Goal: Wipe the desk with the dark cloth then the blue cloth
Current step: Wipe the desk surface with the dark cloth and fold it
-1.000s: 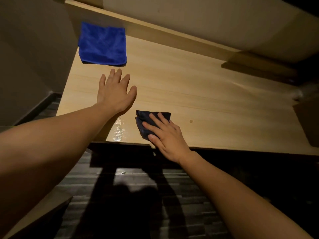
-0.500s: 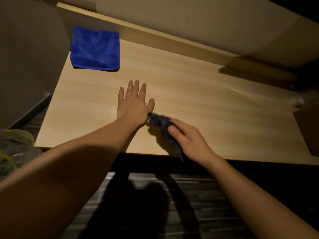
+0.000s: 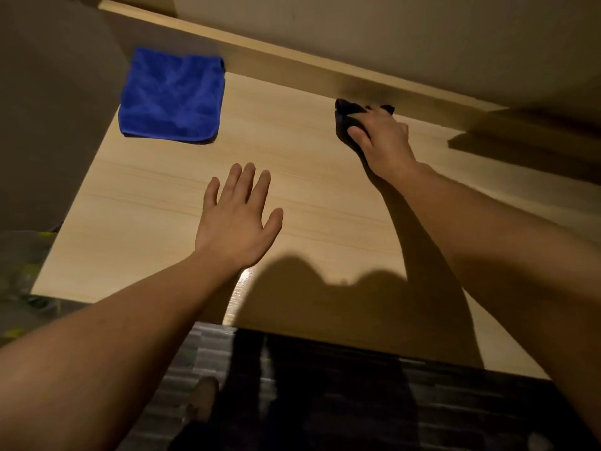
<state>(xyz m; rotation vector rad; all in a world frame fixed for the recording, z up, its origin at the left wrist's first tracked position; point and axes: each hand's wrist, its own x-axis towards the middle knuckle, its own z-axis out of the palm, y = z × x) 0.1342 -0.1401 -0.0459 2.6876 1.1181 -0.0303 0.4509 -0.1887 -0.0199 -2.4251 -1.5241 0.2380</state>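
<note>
The light wooden desk (image 3: pixel 325 203) fills the middle of the view. My right hand (image 3: pixel 380 138) presses the dark cloth (image 3: pixel 346 117) onto the desk near its back edge, and most of the cloth is hidden under my fingers. My left hand (image 3: pixel 239 216) lies flat on the desk with fingers spread, holding nothing. The blue cloth (image 3: pixel 172 96) lies folded flat at the back left corner, apart from both hands.
A raised wooden ledge (image 3: pixel 292 63) runs along the desk's back, with a wall behind it. A dark shadowed shape (image 3: pixel 520 148) sits at the back right. A wall stands on the left, above a clear bag (image 3: pixel 19 271). Dark striped floor (image 3: pixel 325 402) lies below the front edge.
My right hand has swept the dark cloth from the front edge to the back of the desk. My left hand stays flat on the desk.
</note>
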